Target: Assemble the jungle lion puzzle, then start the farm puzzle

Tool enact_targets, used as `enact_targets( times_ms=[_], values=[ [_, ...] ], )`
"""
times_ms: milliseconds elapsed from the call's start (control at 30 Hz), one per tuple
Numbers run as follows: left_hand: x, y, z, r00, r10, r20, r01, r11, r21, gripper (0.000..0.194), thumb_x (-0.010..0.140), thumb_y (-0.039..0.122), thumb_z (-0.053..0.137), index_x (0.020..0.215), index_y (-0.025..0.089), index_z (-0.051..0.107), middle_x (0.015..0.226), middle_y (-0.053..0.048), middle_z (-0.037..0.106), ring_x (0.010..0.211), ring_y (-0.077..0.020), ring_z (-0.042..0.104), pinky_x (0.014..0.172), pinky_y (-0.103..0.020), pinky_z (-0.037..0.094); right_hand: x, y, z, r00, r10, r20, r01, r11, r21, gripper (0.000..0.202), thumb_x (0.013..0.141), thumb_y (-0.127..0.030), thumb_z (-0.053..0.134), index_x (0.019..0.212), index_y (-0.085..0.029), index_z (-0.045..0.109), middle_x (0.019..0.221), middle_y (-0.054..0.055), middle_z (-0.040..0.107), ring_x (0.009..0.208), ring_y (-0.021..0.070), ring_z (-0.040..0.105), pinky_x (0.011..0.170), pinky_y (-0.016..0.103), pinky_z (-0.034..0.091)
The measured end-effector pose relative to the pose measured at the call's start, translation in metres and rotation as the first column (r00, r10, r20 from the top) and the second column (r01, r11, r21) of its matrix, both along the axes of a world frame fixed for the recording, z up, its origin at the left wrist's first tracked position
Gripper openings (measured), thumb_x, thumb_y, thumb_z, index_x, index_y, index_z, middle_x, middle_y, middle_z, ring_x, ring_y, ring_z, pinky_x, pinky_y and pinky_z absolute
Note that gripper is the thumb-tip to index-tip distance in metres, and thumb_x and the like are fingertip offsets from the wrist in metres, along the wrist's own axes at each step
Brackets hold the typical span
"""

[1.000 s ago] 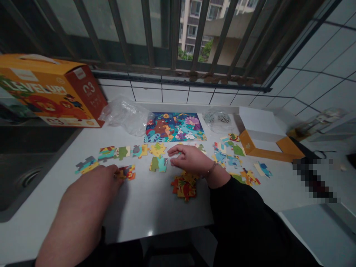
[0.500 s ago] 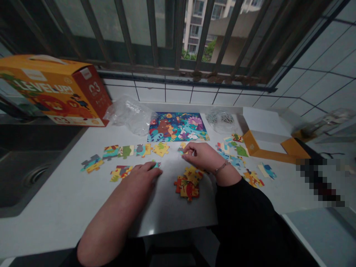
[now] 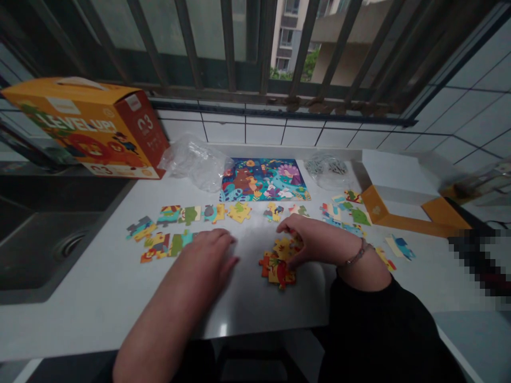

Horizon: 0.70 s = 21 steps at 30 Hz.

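Note:
My right hand (image 3: 309, 239) is over a small pile of red and yellow puzzle pieces (image 3: 279, 268), its thumb and fingers apart around the pile's right side. My left hand (image 3: 213, 252) rests palm down with fingers spread, nearest to a green and teal piece (image 3: 179, 243) partly under its fingers. Beyond the hands lies a row of pieces, among them a yellow piece (image 3: 239, 211) and a duck piece (image 3: 273, 211). A dark, colourful picture sheet (image 3: 265, 180) lies behind that row.
An orange box (image 3: 91, 127) stands at the back left beside a sink (image 3: 43, 255). Crumpled clear plastic (image 3: 195, 162) and a clear bag (image 3: 327, 170) flank the sheet. An opened white and orange box (image 3: 399, 197) is at the right, near more loose pieces (image 3: 359, 215).
My right hand has moved from the duck piece down to the red and yellow pile and opened. My left hand has spread its fingers slightly. The view has shifted a little.

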<state>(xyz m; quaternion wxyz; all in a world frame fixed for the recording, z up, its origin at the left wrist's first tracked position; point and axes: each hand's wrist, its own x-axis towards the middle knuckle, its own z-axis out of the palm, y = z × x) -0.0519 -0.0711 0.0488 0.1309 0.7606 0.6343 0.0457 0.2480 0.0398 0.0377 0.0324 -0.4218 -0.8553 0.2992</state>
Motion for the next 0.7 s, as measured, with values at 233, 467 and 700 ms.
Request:
enact_targets(
  times_ms=[233,467,700],
  values=[
    [0.08,0.003,-0.009,0.974,-0.187,0.125,0.203,0.969,-0.137,0.056,0.092,0.043,0.09,0.137,0.019,0.068,0.139,-0.015,0.072,0.127,-0.0375,0.067,0.108,-0.053,0.057,-0.002,0.006,-0.009,1.0,0.029,0.003,-0.029,0.999,0.026,0.048,0.068,-0.028,0.104,0.108,-0.026,0.078,0.113,0.006,0.075,0.101,0.0263,0.069,0.086,0.035,0.054],
    [0.076,0.011,-0.011,0.979,-0.186,0.082,0.196,0.971,-0.135,0.039,0.093,0.041,0.087,0.12,0.02,0.069,0.132,-0.014,0.07,0.121,-0.0362,0.066,0.103,-0.051,0.055,-0.006,0.012,0.004,0.988,-0.138,-0.069,0.14,0.99,0.021,0.009,0.096,-0.031,0.079,0.094,-0.023,0.076,0.077,-0.001,0.067,0.073,0.0172,0.059,0.071,0.03,0.041],
    [0.063,0.009,-0.013,0.969,-0.221,0.113,0.233,0.966,-0.113,0.036,0.089,0.04,0.087,0.115,0.022,0.07,0.128,-0.012,0.071,0.114,-0.0328,0.068,0.093,-0.044,0.055,-0.018,0.016,0.001,0.891,-0.368,-0.268,0.373,0.927,-0.033,0.023,0.1,-0.041,0.068,0.089,-0.022,0.074,0.065,-0.003,0.06,0.063,0.0157,0.053,0.061,0.028,0.037]
  ],
)
